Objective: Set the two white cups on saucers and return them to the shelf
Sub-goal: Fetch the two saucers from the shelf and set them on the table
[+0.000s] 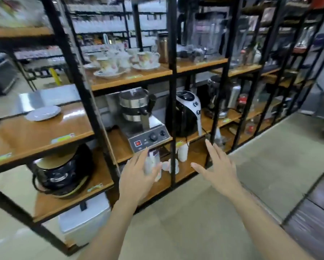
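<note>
Two hands raised before shelf (63,136): left hand (136,175) and right hand (216,168) spread wide, nothing held. One saucer (43,113) seen far left, above hands; cups blurred.

Both bare forearms reach forward from the near edge, angled toward the middle. The left hand (136,177) is raised with its back to the camera, fingers loosely curled and spread. The right hand (216,166) is open, fingers straight and fanned, thumb pointing left. The two hands are apart, neither touching the other.
</note>
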